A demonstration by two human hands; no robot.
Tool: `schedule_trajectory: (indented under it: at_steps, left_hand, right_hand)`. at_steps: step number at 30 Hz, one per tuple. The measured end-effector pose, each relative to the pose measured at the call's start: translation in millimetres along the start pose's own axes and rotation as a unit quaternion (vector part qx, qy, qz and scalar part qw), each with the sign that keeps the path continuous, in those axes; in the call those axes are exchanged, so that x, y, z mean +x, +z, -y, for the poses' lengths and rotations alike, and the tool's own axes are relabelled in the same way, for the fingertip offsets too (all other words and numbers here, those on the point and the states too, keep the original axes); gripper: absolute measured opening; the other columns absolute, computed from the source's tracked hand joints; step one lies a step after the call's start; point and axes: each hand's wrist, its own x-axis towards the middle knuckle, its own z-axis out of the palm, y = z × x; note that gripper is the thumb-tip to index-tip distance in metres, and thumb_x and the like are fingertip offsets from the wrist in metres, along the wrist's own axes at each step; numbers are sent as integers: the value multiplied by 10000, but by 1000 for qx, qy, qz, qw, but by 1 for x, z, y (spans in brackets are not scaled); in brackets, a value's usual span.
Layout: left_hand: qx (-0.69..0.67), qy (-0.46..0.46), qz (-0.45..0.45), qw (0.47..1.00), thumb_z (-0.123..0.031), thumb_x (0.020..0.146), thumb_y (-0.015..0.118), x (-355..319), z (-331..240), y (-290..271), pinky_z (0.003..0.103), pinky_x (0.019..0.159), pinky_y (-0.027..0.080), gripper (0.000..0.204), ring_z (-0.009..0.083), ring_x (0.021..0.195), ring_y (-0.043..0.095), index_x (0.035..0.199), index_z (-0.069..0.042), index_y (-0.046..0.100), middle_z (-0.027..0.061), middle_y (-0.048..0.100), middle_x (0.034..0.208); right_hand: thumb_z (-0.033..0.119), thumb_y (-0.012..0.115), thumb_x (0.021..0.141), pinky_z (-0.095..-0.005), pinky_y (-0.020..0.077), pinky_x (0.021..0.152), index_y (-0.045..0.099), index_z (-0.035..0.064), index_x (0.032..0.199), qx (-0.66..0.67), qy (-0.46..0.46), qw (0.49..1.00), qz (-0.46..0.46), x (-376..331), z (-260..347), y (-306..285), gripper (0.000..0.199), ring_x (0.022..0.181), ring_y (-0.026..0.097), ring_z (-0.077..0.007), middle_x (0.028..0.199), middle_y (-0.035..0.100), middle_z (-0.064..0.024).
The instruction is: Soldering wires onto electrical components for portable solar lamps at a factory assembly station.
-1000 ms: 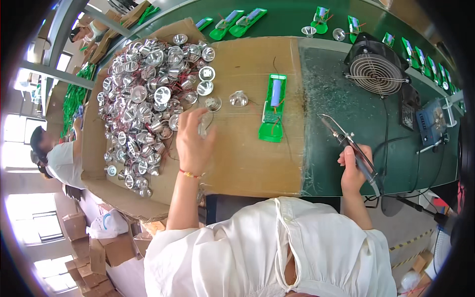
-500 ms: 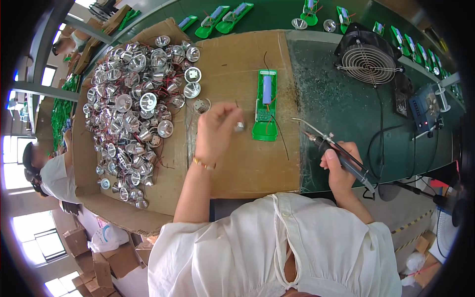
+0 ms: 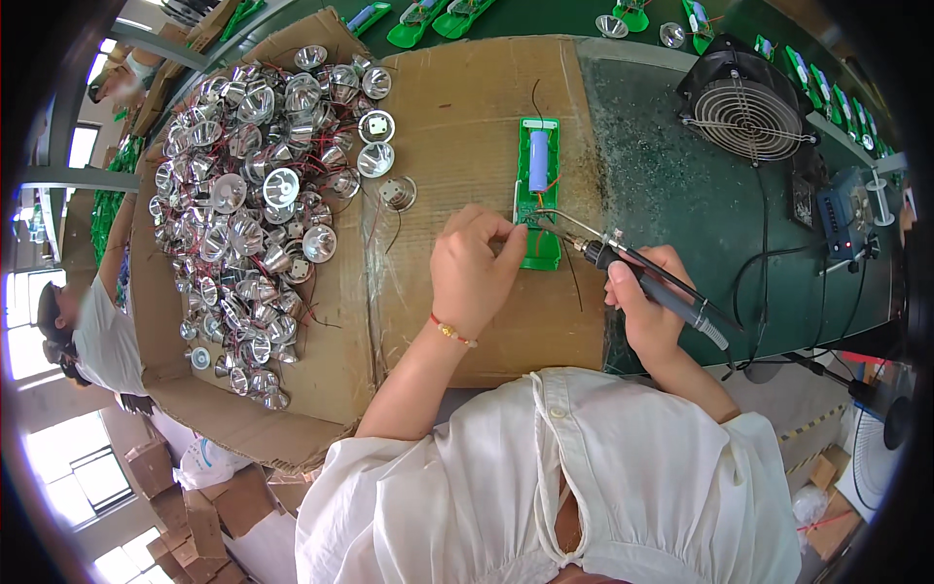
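Note:
A green plastic housing (image 3: 539, 255) lies on the cardboard, with a purple cylindrical battery cell (image 3: 538, 163) in its upper part. Loose dark and red wires trail from it. My left hand (image 3: 476, 261) reaches to the housing's left side, thumb and forefinger pinched at the small circuit board; what they hold is too small to make out. My right hand (image 3: 650, 297) grips a soldering iron (image 3: 650, 281) with a thin curved metal tube alongside. Its tip meets the board area close to my left fingertips; whether it touches I cannot tell.
A cardboard box (image 3: 255, 423) heaped with silvery lamp reflectors (image 3: 248, 234) stands at left. One reflector (image 3: 397, 193) lies beside my left hand. At right are a black fan (image 3: 744, 117) and a blue soldering station (image 3: 844, 219). Green housings (image 3: 418, 21) line the back; a person (image 3: 102, 331) sits far left.
My left hand has moved right, from beside the loose reflector to the circuit board. My right hand has brought the soldering iron up and left, its tip now over the housing.

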Motion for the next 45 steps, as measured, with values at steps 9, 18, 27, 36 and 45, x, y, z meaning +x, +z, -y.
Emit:
schedule_trajectory:
  at_steps: [9,18,27,36,45]
  left_hand:
    - [-46,-51,-3,998,-86,716,656,4,-6,0,341,548,436,124,246,601,557,636,-15,593,95,566,676]
    - [-69,-78,15,994,-117,719,659,5,-2,0,322,524,429,146,221,557,551,638,-10,602,89,577,691]
    - [-65,-86,22,994,-127,711,666,7,-4,-2,315,521,429,156,211,546,551,632,-4,609,90,580,689]
    - [-60,-105,18,992,-163,733,669,4,-4,-3,298,575,473,177,202,625,606,695,6,632,113,621,742]
    - [-56,30,5,998,-32,751,644,-32,8,-52,298,712,477,174,215,819,613,922,-30,671,111,650,861]
  right_hand:
    - [65,663,781,-202,425,459,520,-9,787,-11,12,1000,10,5,6,0,161,506,536,-66,608,585,-55]
    - [75,663,784,-207,440,464,520,-9,801,-35,-21,999,10,2,4,-2,167,506,538,-74,613,576,-53]
    - [62,630,809,-224,466,481,490,-17,867,17,-7,1000,-11,-5,7,-17,171,527,552,-104,661,580,-92]
    - [90,604,825,-211,405,429,496,6,867,86,36,995,-23,-10,7,-24,143,481,521,-104,629,564,-81]
    - [117,613,818,-208,391,419,503,8,842,111,56,992,-37,-10,12,-29,156,457,496,-101,601,551,-73]
